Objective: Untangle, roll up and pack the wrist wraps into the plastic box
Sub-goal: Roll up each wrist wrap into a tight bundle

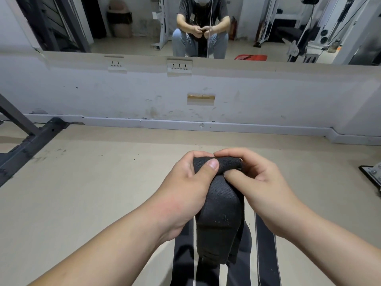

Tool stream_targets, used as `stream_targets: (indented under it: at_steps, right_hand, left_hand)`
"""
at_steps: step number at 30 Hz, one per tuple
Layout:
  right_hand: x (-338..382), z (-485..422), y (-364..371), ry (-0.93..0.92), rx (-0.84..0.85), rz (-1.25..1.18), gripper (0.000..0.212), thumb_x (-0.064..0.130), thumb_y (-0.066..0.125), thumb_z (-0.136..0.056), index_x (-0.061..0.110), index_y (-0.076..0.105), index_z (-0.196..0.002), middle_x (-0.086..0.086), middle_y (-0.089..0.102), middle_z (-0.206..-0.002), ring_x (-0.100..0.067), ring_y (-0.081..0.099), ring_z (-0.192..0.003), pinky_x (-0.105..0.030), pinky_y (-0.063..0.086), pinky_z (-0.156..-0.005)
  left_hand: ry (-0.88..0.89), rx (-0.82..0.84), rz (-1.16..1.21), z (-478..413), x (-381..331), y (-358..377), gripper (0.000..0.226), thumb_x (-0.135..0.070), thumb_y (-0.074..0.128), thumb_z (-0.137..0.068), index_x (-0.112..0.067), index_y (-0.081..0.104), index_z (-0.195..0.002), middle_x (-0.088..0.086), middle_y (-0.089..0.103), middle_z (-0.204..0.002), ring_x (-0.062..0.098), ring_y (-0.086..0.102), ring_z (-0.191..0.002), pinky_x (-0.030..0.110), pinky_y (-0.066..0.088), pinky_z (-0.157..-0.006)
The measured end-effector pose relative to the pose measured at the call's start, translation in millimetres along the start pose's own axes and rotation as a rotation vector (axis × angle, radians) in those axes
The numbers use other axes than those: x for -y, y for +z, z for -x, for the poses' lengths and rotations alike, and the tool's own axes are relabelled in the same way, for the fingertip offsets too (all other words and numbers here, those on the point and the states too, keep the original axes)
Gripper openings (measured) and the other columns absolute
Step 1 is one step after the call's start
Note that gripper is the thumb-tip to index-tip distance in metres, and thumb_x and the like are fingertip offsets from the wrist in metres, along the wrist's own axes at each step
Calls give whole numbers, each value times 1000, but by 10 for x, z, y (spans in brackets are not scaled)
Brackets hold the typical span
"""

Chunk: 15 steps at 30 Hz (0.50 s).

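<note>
A black fabric wrist wrap (pixel 220 213) hangs between my two hands at the lower middle of the head view. Its top end is folded over. My left hand (pixel 185 193) grips that end, thumb pressed on the front of the fabric. My right hand (pixel 259 182) pinches the same folded end from the right side. Below them, more black wrap strips with white edges (pixel 266 248) lie or hang toward the bottom edge. No plastic box is in view.
A beige floor (pixel 92 182) stretches to a white wall with sockets (pixel 179 66) and a mirror (pixel 127 23) showing a seated person. A dark metal rack foot (pixel 31 141) lies at the left. A metal plate (pixel 373 176) sits at the right edge.
</note>
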State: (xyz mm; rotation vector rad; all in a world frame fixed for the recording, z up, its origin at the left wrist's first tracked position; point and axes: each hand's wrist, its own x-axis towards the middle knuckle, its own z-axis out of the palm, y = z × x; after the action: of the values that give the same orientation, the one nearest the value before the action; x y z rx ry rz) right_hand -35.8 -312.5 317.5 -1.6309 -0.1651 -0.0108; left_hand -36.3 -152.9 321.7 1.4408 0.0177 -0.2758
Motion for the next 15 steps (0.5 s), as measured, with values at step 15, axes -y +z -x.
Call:
stream_targets:
  at_steps: [15]
  right_hand:
    - [53,62,27,309,66,-89,31,49,57,-100,26,59,-120,2,80,-95,-11,77,-86,-23,58,-68]
  left_hand:
    - [193,51,-335,81,110,71,20,-34,52,-108,-50,48,-118,-11,67,-120,14,66,-113,41,56,-98]
